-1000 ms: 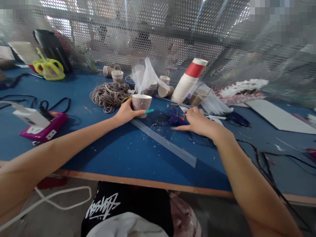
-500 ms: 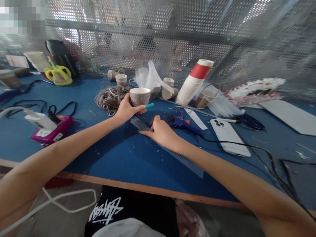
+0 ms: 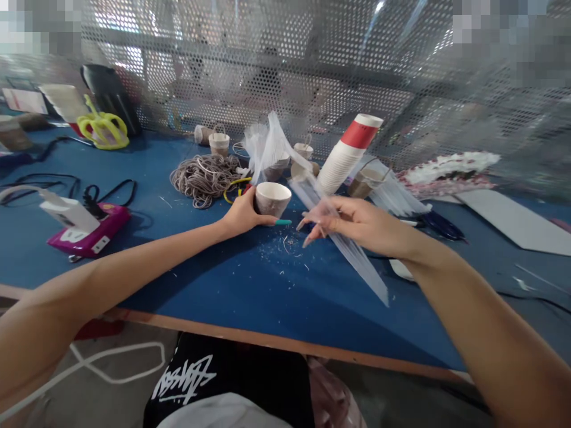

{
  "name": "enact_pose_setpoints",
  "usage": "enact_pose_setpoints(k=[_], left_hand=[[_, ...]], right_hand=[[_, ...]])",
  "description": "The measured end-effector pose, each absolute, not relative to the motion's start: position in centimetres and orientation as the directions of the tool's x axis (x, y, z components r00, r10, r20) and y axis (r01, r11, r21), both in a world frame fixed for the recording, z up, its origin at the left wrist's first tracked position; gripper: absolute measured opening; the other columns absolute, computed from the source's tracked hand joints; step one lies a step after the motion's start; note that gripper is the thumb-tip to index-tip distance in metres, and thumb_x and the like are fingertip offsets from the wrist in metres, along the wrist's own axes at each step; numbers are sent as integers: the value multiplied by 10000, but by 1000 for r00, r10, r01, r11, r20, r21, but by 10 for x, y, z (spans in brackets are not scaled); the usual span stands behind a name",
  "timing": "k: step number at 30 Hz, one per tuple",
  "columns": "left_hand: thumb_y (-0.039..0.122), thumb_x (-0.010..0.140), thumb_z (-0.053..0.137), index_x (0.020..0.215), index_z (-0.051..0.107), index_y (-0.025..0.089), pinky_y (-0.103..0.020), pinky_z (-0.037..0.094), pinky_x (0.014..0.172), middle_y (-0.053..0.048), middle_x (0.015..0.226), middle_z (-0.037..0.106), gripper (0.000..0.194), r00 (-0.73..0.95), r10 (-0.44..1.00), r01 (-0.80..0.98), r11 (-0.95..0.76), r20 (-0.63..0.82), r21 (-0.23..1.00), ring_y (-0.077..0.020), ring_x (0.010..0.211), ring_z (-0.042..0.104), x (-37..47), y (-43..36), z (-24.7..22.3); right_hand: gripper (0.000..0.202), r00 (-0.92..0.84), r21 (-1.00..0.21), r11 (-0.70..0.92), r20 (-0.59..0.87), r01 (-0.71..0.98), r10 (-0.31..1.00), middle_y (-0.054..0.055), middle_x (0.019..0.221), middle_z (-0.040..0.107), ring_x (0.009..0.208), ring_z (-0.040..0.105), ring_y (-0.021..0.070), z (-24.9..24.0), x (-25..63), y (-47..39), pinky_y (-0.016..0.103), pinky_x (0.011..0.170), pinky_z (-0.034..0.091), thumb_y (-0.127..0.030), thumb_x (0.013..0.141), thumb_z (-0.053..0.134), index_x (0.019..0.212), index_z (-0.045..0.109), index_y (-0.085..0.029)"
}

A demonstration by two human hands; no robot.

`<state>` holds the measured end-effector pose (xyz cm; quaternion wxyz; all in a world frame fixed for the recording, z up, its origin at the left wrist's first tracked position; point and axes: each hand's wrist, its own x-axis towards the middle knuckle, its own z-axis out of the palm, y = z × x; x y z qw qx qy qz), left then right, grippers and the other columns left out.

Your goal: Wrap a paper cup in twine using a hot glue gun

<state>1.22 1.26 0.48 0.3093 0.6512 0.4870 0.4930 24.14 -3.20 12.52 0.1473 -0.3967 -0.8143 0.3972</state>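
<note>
My left hand (image 3: 243, 215) is closed round the side of a white paper cup (image 3: 273, 201), which stands upright with its open mouth showing. Its outside looks wrapped in something rough and greyish. A slim teal piece sticks out at the thumb's tip. To the right, my right hand (image 3: 348, 221) grips a bundle of long clear glue sticks (image 3: 363, 267), blurred by motion and slanting across the fingers. Fine white scraps (image 3: 285, 244) lie on the blue table between the hands. Behind the left hand are a coil of grey cord (image 3: 203, 181) and a yellow-handled tool (image 3: 232, 191).
A leaning stack of paper cups (image 3: 343, 157) stands behind my right hand. More clear sticks (image 3: 401, 193) and small cord-handled cups (image 3: 219, 144) lie at the back. A magenta power strip (image 3: 91, 232) sits left. A white phone (image 3: 401, 269) is mostly covered by my right arm.
My right hand has lifted the glue sticks and moved right with them, now covering the blue glue gun. My left hand has brought the cup slightly right and nearer, uncovering the yellow-handled tool.
</note>
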Motion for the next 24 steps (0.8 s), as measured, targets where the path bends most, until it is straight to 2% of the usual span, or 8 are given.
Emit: enact_pose_setpoints(k=[4,8,11,13,15,16,19,24], left_hand=[[356,453,937,1124,567,172,-596,462,1031,-124,1068,692,787,24,952,388,-289,304,875,-386,1148,615,18,8,4],[335,366,969,1374,393,156,-593,401,1094,-213,1333,550,1175,122,910,331,-413,395,849,-418,1283,520,11,10,-4],[480,351,964,1457,274,124,-593,362,1122,-275,1422,434,1351,113,863,318,-502,493,804,-443,1335,450,-3,5,-7],[652,524,854,1457,296,154,-578,333,1146,-247,1437,425,1196,65,815,331,-561,575,759,-419,1362,419,-14,-2,-3],[743,773,601,1446,352,217,-525,274,1195,-186,1459,429,890,55,762,344,-621,645,704,-359,1409,380,-25,-10,5],[764,828,492,1437,385,230,-500,263,1205,-167,1466,432,816,74,728,340,-661,682,669,-341,1420,368,-29,-13,10],[737,911,326,1365,519,229,-476,293,1191,-146,1436,497,709,168,674,328,-726,719,604,-323,1407,395,-34,-19,22],[746,921,245,1254,650,218,-473,357,1153,-145,1354,621,744,265,671,257,-741,692,620,-301,1303,537,-23,-22,23]], right_hand=[[439,-646,-847,318,-40,427,762,18,767,710,467,605,119,128,239,-19,278,454,466,-599,820,687,928,502,-217],[454,-654,-798,378,-27,470,756,-37,601,631,390,467,62,124,231,-13,232,384,339,-642,833,651,900,526,-210],[494,-647,-732,451,18,511,763,-26,577,605,398,463,65,116,228,-16,243,407,343,-690,884,535,833,573,-200],[520,-644,-673,500,45,545,763,-16,572,612,403,488,76,110,227,-19,253,435,364,-690,924,456,798,574,-200],[497,-651,-613,536,47,580,758,-13,573,626,401,498,78,104,227,-21,259,464,375,-644,962,418,766,548,-206],[474,-655,-587,548,39,596,755,-13,575,633,403,500,78,102,227,-22,260,478,375,-607,980,409,754,531,-209],[368,-640,-521,538,-20,662,768,-16,595,658,399,498,83,97,226,-23,269,500,366,-472,1012,399,757,482,-220],[257,-574,-352,533,-15,769,819,-12,590,650,428,490,115,90,220,-23,303,543,316,-352,984,482,760,457,-228]])
